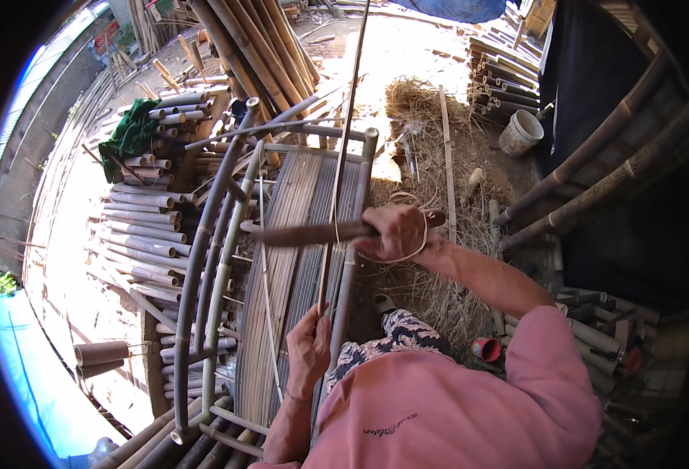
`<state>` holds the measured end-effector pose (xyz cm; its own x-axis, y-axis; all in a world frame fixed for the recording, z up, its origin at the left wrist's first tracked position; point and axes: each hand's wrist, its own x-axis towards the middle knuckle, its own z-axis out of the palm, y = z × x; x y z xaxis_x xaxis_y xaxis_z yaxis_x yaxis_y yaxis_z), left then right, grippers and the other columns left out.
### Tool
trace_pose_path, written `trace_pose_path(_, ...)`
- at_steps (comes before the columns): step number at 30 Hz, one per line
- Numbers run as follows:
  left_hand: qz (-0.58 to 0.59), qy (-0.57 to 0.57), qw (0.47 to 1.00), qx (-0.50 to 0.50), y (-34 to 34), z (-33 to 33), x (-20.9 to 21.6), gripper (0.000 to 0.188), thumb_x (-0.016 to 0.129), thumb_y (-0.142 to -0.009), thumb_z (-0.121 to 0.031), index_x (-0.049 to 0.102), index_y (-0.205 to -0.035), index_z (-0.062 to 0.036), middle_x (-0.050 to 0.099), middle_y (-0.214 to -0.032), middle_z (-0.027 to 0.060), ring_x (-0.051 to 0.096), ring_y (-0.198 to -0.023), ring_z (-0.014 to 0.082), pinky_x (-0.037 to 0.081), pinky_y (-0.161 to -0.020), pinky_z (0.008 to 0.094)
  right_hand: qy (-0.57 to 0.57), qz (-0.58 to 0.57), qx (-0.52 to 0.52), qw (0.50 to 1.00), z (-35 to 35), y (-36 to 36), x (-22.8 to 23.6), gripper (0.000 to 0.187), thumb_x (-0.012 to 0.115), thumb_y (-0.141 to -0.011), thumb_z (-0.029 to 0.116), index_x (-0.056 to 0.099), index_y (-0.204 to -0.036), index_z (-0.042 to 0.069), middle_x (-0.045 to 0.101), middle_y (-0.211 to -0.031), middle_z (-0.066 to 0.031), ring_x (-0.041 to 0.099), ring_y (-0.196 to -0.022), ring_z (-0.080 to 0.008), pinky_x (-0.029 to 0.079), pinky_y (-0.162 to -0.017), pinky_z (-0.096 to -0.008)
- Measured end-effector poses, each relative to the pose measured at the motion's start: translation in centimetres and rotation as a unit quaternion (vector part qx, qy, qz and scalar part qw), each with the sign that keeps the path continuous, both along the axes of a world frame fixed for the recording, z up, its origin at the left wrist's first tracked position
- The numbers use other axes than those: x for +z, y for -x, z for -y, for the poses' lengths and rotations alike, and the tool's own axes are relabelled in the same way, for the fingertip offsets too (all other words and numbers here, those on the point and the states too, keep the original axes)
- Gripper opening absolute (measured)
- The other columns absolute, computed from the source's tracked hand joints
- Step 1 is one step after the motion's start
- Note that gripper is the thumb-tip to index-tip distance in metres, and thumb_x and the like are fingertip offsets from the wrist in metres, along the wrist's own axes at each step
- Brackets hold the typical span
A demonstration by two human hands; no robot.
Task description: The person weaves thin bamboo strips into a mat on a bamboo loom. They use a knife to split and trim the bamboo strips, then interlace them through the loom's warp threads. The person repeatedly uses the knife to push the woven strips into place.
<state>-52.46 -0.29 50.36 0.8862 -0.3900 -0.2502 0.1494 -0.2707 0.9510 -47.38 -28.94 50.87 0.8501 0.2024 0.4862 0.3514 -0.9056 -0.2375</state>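
Observation:
My left hand [309, 348] is closed round the lower end of a long, thin bamboo strip [350, 94], which slants up and away past the top of the view. My right hand [396, 233] grips the handle of a knife [305, 234] with a long dark brown blade. That blade points left and crosses the strip above my left hand; whether it touches is hard to tell. A thin pale sliver loops round my right hand and wrist. Under both hands lies a bamboo bench [278, 211] with a slatted seat and a round-pole frame along its left side.
Cut bamboo tubes [145, 227] are stacked left of the bench. Tall poles [254, 55] lean beyond it. Fibre shavings [430, 117] cover the ground at right, near a white bucket [521, 133]. A red can [486, 349] sits by my right side. Thick poles [594, 176] slope along the right.

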Motion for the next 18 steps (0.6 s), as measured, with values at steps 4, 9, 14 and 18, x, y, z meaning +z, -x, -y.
trace_pose_path(4,0.020,-0.014,1.000,-0.014,2.6,-1.1,-1.0,0.024,0.054,-0.094,-0.008,0.063,-0.115,0.0005,0.050,-0.068,0.0035,0.044,-0.060,0.0067,0.039,-0.053,0.0246,-0.014,-0.057,-0.176,0.983,5.9,-3.2,1.9,0.068,0.036,-0.091,0.071,0.056,-0.074,0.008,0.057,-0.053,-0.0101,0.060,-0.045,-0.0249,0.049,-0.045,-0.0395)
trace_pose_path(9,0.054,-0.037,0.998,0.002,3.2,-3.0,-1.2,0.024,0.057,-0.091,-0.007,0.065,-0.113,-0.0006,0.054,-0.067,0.0083,0.049,-0.058,0.0108,0.043,-0.056,0.0280,0.030,-0.059,-0.151,0.986,6.1,-4.3,1.7,0.067,0.036,-0.092,0.070,0.057,-0.076,0.009,0.057,-0.054,-0.0085,0.061,-0.047,-0.0252,0.049,-0.045,-0.0398)
trace_pose_path(14,0.055,-0.085,0.995,0.004,6.5,-7.0,-2.4,0.023,0.056,-0.094,-0.013,0.066,-0.109,0.0009,0.052,-0.064,0.0027,0.048,-0.058,0.0081,0.040,-0.053,0.0266,-0.015,-0.164,-0.306,0.938,11.8,-6.9,2.2,0.067,0.036,-0.091,0.071,0.059,-0.077,0.010,0.058,-0.051,-0.0078,0.062,-0.046,-0.0204,0.050,-0.042,-0.0359)
trace_pose_path(18,0.007,-0.049,0.998,0.027,9.8,-9.4,-4.9,0.027,0.055,-0.098,-0.019,0.066,-0.106,0.0040,0.044,-0.060,-0.0045,0.040,-0.055,0.0032,0.033,-0.048,0.0227,0.050,-0.112,-0.263,0.957,12.1,-6.9,3.3,0.066,0.036,-0.092,0.071,0.055,-0.072,0.010,0.051,-0.048,-0.0037,0.053,-0.041,-0.0124,0.041,-0.033,-0.0308)
